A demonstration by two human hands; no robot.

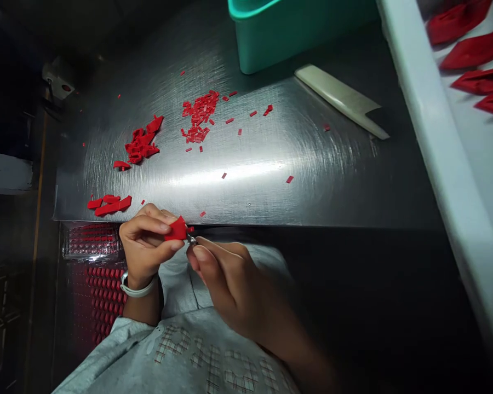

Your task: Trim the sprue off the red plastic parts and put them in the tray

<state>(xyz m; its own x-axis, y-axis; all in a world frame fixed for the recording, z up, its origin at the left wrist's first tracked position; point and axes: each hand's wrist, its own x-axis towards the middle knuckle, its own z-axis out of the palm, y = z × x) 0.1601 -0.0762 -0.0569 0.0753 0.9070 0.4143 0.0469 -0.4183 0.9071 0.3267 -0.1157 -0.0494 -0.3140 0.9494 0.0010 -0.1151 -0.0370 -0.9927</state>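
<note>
Red pc. [175, 229] by metal table [257, 194]: slip risk.
We finger-clamp pc. in L hand [145, 241], small tool [192, 240] (type unclear) in R hand [228, 276]; weak grip could let tool nick L thumb [175, 246].

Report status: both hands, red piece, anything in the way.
Left hand pinching red piece. Right hand holding metallic tool at piece's edge. No obstruction visible; red bits scattered on metal table.

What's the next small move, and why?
Probably ease the small red tab away with the metal tool: the right hand has the tool at the edge of the red piece, which the left hand pinches. Can't tell whether the tab is already loose.
</note>
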